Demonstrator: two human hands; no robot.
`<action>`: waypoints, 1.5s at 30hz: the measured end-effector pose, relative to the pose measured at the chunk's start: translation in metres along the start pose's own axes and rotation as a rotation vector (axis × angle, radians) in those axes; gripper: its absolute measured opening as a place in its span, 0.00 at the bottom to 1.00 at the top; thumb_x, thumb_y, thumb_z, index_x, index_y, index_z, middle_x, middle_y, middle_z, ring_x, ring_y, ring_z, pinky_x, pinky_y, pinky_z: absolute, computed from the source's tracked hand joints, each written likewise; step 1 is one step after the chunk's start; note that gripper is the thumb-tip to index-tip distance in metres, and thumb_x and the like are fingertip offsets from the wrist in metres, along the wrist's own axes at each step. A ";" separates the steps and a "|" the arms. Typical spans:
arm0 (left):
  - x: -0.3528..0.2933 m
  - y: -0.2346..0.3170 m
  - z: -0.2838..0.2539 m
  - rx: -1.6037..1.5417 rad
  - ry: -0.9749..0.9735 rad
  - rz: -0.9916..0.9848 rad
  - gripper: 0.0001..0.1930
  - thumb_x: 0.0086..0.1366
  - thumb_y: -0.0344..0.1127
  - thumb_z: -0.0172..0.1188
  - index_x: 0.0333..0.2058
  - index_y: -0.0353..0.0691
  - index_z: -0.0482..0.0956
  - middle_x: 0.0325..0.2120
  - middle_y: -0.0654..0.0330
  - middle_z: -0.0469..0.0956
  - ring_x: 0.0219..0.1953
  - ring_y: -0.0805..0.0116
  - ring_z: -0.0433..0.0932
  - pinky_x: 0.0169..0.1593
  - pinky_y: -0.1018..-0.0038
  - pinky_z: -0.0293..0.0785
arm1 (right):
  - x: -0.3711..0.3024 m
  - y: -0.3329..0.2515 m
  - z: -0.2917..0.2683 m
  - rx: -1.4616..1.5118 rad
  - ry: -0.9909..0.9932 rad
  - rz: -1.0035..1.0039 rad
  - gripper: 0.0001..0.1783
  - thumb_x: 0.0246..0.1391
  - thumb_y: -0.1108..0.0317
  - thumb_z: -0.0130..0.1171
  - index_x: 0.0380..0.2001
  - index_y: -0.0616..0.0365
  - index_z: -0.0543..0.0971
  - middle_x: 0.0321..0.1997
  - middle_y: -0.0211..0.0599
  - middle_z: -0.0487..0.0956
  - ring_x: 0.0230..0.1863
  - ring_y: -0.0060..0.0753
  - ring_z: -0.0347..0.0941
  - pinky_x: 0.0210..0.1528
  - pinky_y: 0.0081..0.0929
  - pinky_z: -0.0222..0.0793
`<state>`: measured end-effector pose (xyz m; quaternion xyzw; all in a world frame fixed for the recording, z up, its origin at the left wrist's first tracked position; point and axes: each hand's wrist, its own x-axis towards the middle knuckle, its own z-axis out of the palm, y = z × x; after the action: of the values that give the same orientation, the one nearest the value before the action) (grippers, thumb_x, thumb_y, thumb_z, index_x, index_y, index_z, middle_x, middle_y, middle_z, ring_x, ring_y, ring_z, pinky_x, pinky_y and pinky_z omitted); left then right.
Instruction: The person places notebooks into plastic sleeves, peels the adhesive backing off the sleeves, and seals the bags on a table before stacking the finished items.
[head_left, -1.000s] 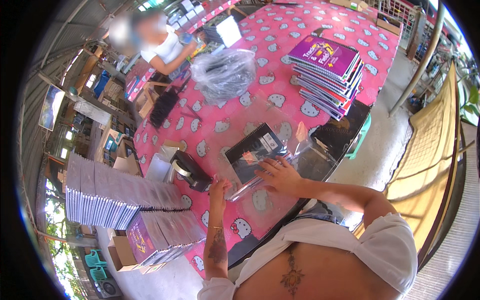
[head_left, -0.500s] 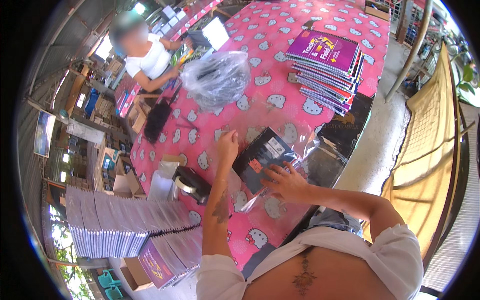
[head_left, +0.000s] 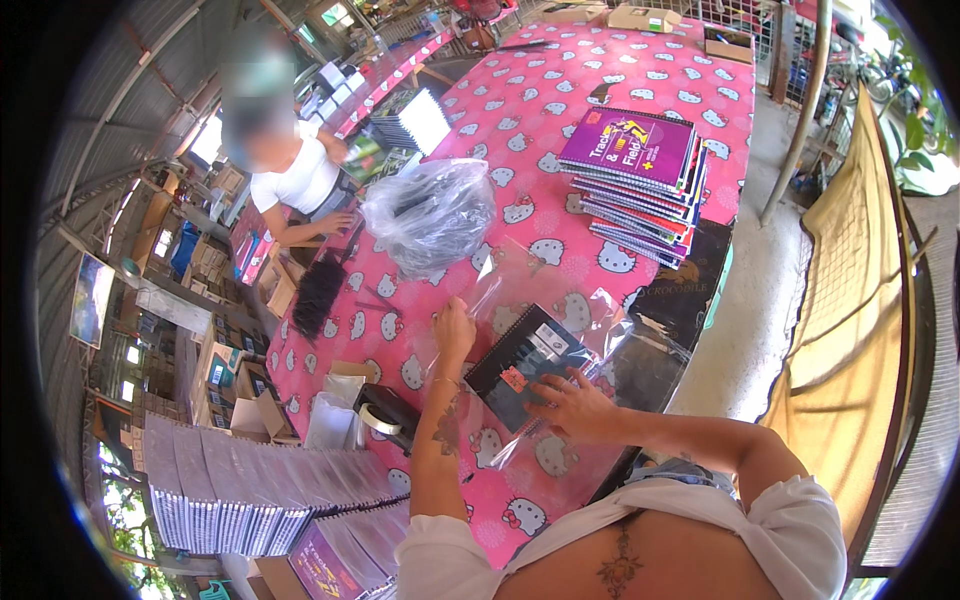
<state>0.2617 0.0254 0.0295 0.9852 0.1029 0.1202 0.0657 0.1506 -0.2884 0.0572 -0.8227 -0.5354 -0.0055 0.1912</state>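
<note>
A spiral-bound notebook with a dark cover [head_left: 510, 362] and an orange-red sticker lies in front of me, at a slant on clear plastic film [head_left: 515, 272]. My left hand [head_left: 455, 332], at the notebook's left, is closed with the film's edge pinched in its fingers. Spread over the lower right of the cover, my right hand [head_left: 578, 405] rests with its fingers apart. Crumpled film shows at the notebook's right side. Beyond, a stack of spiral notebooks [head_left: 630, 150] with a purple one on top stands at the far right.
A bulky clear plastic bag [head_left: 430, 215] sits ahead on the pink patterned table [head_left: 530, 130]. At left are a black tape dispenser [head_left: 388, 415], a black brush [head_left: 320, 295] and rows of wrapped notebooks [head_left: 225, 490]. Across the table's left side, a person in white [head_left: 295, 180] stands near more notebooks.
My left hand has moved a little with the film, which now stands up more beside it. The person across has lowered one hand to the table edge. The whole view has shifted slightly.
</note>
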 end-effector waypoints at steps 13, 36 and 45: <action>-0.020 0.009 -0.023 -0.150 -0.056 -0.008 0.10 0.60 0.35 0.62 0.38 0.40 0.75 0.30 0.46 0.81 0.34 0.43 0.80 0.37 0.52 0.75 | -0.003 0.004 -0.007 0.000 0.014 -0.092 0.33 0.45 0.56 0.69 0.58 0.41 0.73 0.64 0.35 0.65 0.66 0.41 0.59 0.62 0.55 0.57; -0.169 0.179 -0.021 -0.248 0.336 -0.327 0.12 0.66 0.34 0.57 0.44 0.36 0.83 0.43 0.47 0.81 0.44 0.50 0.82 0.46 0.63 0.78 | 0.001 0.042 0.040 -0.283 0.215 -0.365 0.31 0.50 0.57 0.54 0.56 0.61 0.75 0.63 0.68 0.66 0.66 0.66 0.61 0.55 0.80 0.54; -0.175 0.176 -0.034 -0.377 0.276 -0.338 0.12 0.65 0.32 0.55 0.44 0.37 0.81 0.45 0.47 0.80 0.47 0.49 0.80 0.50 0.60 0.77 | 0.024 0.120 -0.003 0.193 0.074 -0.544 0.28 0.58 0.49 0.55 0.55 0.56 0.76 0.66 0.47 0.68 0.69 0.50 0.60 0.64 0.60 0.55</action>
<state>0.1201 -0.1796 0.0499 0.8987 0.2496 0.2576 0.2523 0.2671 -0.3107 0.0286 -0.6261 -0.7270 -0.0356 0.2795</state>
